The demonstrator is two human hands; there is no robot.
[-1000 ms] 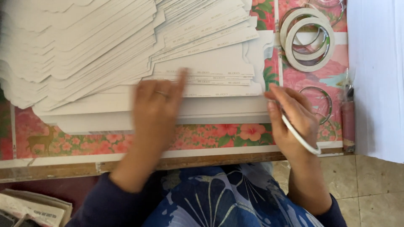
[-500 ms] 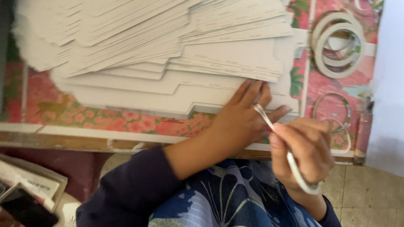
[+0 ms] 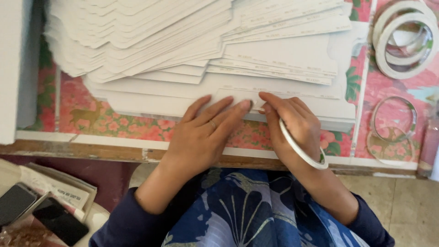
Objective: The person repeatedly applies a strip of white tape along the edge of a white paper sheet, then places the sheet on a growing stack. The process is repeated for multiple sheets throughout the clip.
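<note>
Both hands now rest together, fingers flat, on the front white card [image 3: 274,103] near the table's [image 3: 114,151] near edge; the left hand [image 3: 206,132] has slid back beside the right hand [image 3: 292,128], which carries a tape roll [image 3: 304,153].

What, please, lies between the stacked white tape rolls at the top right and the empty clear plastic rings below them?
In the head view, only bare pink floral tablecloth separates the white tape rolls from the clear rings.
</note>
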